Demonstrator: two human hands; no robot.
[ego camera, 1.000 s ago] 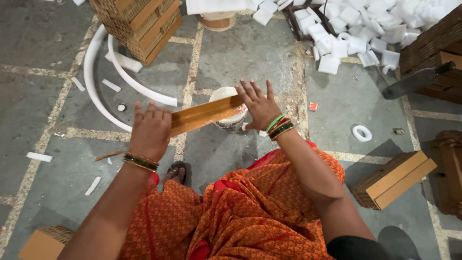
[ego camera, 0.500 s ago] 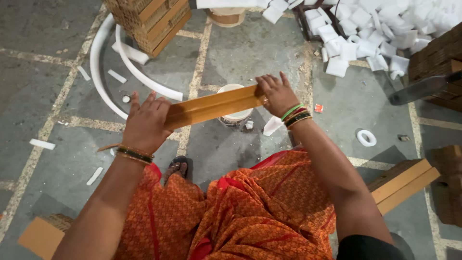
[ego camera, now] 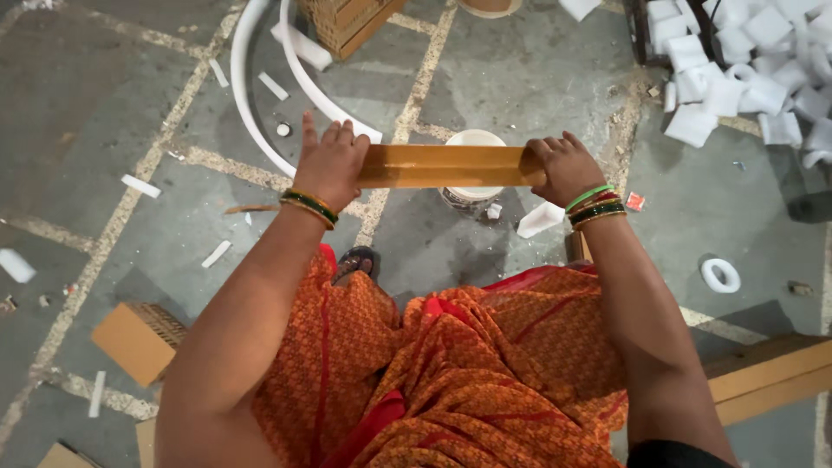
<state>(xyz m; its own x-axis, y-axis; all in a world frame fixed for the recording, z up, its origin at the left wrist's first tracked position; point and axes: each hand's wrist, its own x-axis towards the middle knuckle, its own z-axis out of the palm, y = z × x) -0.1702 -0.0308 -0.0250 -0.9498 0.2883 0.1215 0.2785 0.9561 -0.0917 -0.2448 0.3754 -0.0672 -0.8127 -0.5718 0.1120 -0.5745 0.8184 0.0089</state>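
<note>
Gripping cardboard strip (ego camera: pixel 446 166) level, hands (ego camera: pixel 329 165) at ends; tub (ego camera: pixel 472 195) beneath

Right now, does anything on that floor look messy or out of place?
Yes. White foam scraps lie scattered over the stone floor, with a heap of white blocks at the upper right.
</note>
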